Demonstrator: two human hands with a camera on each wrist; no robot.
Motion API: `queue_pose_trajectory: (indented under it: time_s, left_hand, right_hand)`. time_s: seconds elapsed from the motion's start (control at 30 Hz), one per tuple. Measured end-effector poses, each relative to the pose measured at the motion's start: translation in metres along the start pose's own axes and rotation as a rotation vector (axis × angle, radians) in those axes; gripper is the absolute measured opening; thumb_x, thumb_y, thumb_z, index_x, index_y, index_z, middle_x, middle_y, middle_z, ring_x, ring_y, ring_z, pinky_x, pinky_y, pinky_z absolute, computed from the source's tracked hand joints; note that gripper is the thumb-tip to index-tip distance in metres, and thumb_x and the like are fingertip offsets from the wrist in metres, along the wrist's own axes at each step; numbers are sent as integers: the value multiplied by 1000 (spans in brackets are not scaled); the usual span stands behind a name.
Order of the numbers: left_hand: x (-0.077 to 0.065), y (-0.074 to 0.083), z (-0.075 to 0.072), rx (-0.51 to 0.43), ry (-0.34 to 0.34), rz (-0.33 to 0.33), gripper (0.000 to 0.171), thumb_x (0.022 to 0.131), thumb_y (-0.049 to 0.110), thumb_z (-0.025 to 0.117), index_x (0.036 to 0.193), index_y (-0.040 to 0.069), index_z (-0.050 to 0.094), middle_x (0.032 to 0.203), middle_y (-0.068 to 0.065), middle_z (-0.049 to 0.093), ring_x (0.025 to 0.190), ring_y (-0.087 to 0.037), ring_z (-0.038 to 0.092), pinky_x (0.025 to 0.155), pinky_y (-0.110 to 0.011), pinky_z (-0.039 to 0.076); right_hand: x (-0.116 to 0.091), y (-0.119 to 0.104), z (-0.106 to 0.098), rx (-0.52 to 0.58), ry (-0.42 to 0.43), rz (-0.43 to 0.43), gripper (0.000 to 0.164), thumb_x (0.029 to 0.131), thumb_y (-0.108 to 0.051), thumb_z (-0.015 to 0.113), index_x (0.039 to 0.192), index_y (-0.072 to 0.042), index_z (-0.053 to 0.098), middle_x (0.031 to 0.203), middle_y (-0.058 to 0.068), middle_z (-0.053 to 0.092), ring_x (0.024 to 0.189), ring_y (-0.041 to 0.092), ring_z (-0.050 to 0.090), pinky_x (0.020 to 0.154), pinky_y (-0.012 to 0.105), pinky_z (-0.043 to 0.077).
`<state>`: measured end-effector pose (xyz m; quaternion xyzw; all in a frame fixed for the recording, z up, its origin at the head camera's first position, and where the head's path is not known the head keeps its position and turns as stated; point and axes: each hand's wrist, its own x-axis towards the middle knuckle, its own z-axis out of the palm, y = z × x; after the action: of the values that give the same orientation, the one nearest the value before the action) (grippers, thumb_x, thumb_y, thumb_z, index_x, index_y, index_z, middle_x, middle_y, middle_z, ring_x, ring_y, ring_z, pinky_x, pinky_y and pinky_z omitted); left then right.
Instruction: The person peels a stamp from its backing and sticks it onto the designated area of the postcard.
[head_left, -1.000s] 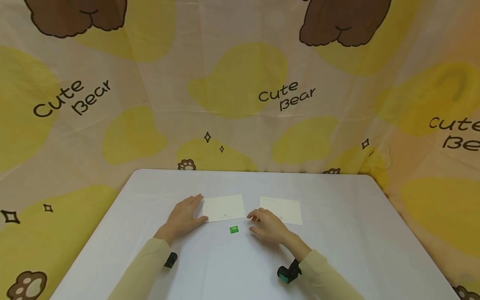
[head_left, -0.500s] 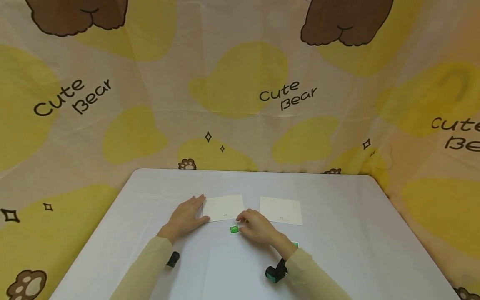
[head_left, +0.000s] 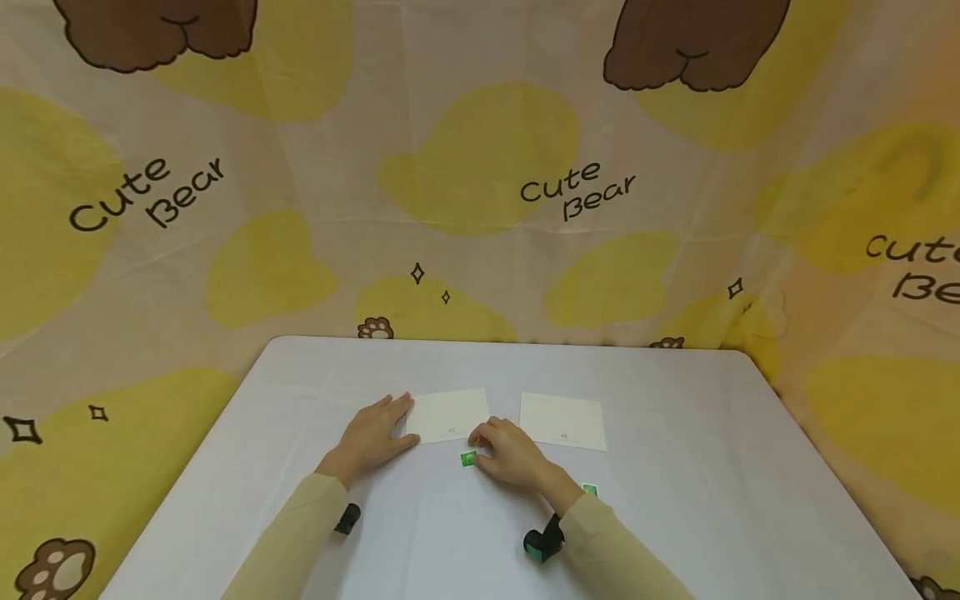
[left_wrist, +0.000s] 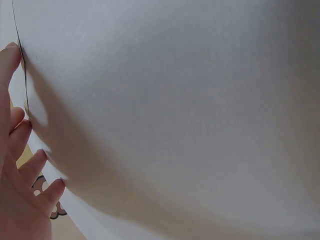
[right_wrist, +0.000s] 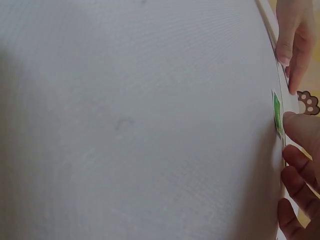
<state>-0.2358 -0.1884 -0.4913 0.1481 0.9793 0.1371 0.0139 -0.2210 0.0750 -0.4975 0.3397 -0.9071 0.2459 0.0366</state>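
Two off-white cards lie side by side on the white table, the left card (head_left: pixel 446 415) and the right card (head_left: pixel 564 418). My left hand (head_left: pixel 369 433) rests with fingers extended along the left card's left edge, thumb at its lower corner. A small green stamp (head_left: pixel 468 459) with a white border lies just below the left card. Over it is my right hand (head_left: pixel 510 452), thumb right at the stamp's edge and the other fingers loosely bent near the left card's lower right corner. In the right wrist view the thumb (right_wrist: pixel 300 127) stands apart from those fingers.
A second green stamp (head_left: pixel 590 489) lies on the table by the right forearm, partly covered by it. The white table (head_left: pixel 720 467) ends at the back against a patterned yellow cloth (head_left: pixel 480 167). A dark camera (head_left: pixel 543 540) hangs under the right wrist.
My right hand has moved left from beside the right card to the green stamp, uncovering that card and the second stamp. The left hand has barely moved.
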Motion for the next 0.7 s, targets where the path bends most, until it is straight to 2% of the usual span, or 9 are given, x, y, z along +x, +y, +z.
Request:
queue_pose_trajectory:
  time_s: [0.37, 0.7]
  left_hand:
    - [-1, 2, 0, 34, -1, 5, 70, 82, 45, 64, 137, 6, 43, 145, -7, 37, 133, -35, 33, 106, -52, 30]
    - [1, 1, 1, 42, 3, 10, 69, 82, 45, 64, 136, 6, 44, 145, -7, 38, 132, -36, 33, 105, -54, 30]
  right_hand:
    - [-2, 1, 6, -29, -10, 6, 20, 80, -17, 68, 99, -17, 64, 90, -4, 55, 82, 10, 47, 69, 21, 40]
    - [-1, 0, 5, 6, -6, 13, 18, 79, -13, 69, 96, -18, 66, 88, -3, 55, 81, 10, 47, 68, 20, 37]
